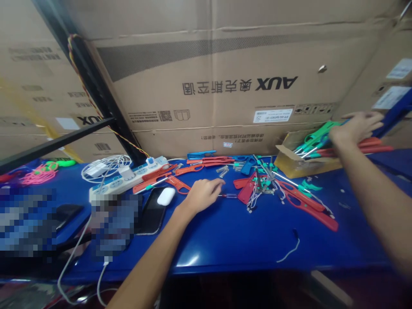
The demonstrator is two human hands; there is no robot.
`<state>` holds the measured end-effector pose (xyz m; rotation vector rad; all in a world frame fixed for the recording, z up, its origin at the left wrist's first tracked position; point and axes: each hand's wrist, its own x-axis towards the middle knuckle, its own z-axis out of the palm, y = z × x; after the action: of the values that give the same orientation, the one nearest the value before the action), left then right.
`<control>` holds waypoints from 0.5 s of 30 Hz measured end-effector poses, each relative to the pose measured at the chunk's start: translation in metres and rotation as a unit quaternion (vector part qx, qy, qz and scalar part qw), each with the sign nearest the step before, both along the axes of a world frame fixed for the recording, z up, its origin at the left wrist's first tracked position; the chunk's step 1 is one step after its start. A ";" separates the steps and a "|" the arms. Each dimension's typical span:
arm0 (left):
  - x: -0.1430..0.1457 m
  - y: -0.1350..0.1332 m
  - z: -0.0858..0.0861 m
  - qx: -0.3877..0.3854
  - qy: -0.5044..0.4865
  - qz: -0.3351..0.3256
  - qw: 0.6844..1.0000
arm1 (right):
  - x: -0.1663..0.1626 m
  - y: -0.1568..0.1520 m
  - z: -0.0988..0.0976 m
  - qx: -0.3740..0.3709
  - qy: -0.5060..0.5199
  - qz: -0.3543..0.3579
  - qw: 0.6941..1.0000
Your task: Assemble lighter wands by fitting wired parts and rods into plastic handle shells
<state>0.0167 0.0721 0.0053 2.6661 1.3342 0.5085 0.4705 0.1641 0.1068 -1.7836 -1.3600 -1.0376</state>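
Note:
My left hand [202, 194] rests on the blue table [231, 240], fingers loosely curled, its tips beside a small screwdriver [228, 196] with a clear handle. Whether it grips anything I cannot make out. My right hand [354, 127] reaches far right over an open cardboard box [289, 165] and seems to close around a green plastic tool [317, 138] lying there with red ones. The hand is blurred by motion. A pile of red plastic handles, metal rods and green parts [283, 189] lies between the two hands.
A white power strip [124, 180] with coiled cables, a dark phone [152, 212] and a white earbud case [166, 196] sit left. More red and blue tool parts [206, 161] line the back. Large cardboard cartons [225, 77] wall the rear. A white wire scrap [289, 252] lies near the front edge.

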 end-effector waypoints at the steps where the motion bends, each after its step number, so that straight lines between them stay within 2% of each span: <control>1: 0.000 0.000 0.000 0.001 -0.001 0.001 1.000 | -0.009 -0.008 -0.002 -0.014 0.028 0.003 0.999; 3: 0.000 0.001 -0.001 0.003 -0.005 0.003 1.000 | -0.033 -0.027 -0.004 -0.054 0.068 0.040 0.995; 5: 0.000 0.002 -0.003 0.004 -0.007 0.002 1.000 | -0.064 -0.049 -0.005 -0.155 0.081 0.170 0.970; 6: 0.000 0.002 -0.004 0.004 -0.008 -0.001 1.000 | -0.079 -0.059 -0.006 -0.207 0.082 0.235 0.946; 7: 0.000 0.002 -0.005 0.004 -0.008 -0.004 1.000 | -0.092 -0.070 -0.007 -0.279 0.105 0.320 0.899; 8: 0.001 0.001 -0.006 0.004 -0.009 -0.009 1.000 | -0.102 -0.079 -0.009 -0.318 0.118 0.359 0.870; 10: 0.002 -0.001 -0.007 0.007 -0.020 -0.022 1.000 | -0.112 -0.098 -0.016 -0.342 0.137 0.362 0.856; 13: 0.004 -0.004 -0.006 0.014 -0.045 -0.038 0.998 | -0.102 -0.130 -0.038 -0.354 0.176 0.344 0.852; 15: 0.005 -0.005 -0.005 0.014 -0.053 -0.038 0.998 | -0.090 -0.156 -0.056 -0.408 0.191 0.357 0.818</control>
<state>0.0222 0.0672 0.0002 2.6589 1.2010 0.6535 0.3804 0.0081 0.0504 -1.5990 -2.1098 0.3712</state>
